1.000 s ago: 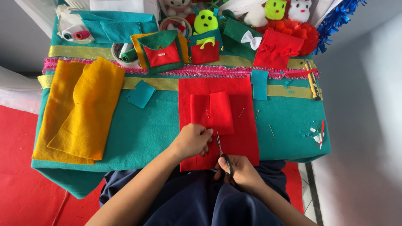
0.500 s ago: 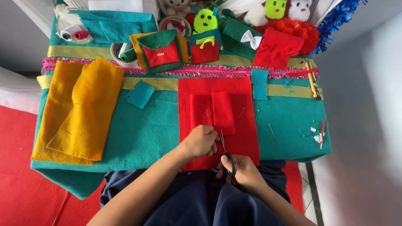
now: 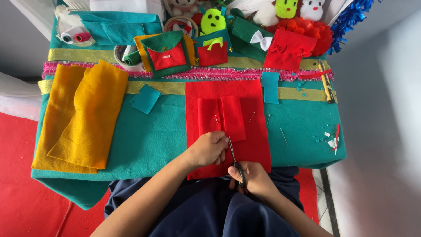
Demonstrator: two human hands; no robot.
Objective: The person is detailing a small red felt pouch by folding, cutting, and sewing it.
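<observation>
Two hands work at the near edge of a table draped in teal felt (image 3: 153, 140). A red sheet (image 3: 258, 145) lies flat on the teal, its far edge against a pink fringe (image 3: 175, 73) and its near edge hanging just over the table's lip toward the person's lap. On the sheet sit two smaller red pieces (image 3: 221, 116), side by side and overlapping at the middle. The left hand (image 3: 208, 149) rests palm down on the sheet, fingers (image 3: 219, 139) curled together and pressing the near end of the left piece, so the felt lies under the fingertips rather than between them. The right hand (image 3: 254, 180) sits nearer the body, just off the sheet's near edge, its fingers closed through the dark handles of the scissors (image 3: 234, 160). The blades point away from the person and reach the near corner of the small pieces, right beside the left fingertips; whether the blades are open or shut is too small to tell. Several pins (image 3: 252, 117) lie on the sheet's right half. Well to the left lies folded yellow felt (image 3: 83, 118), and a small teal scrap (image 3: 145, 98) lies between it and the sheet.
</observation>
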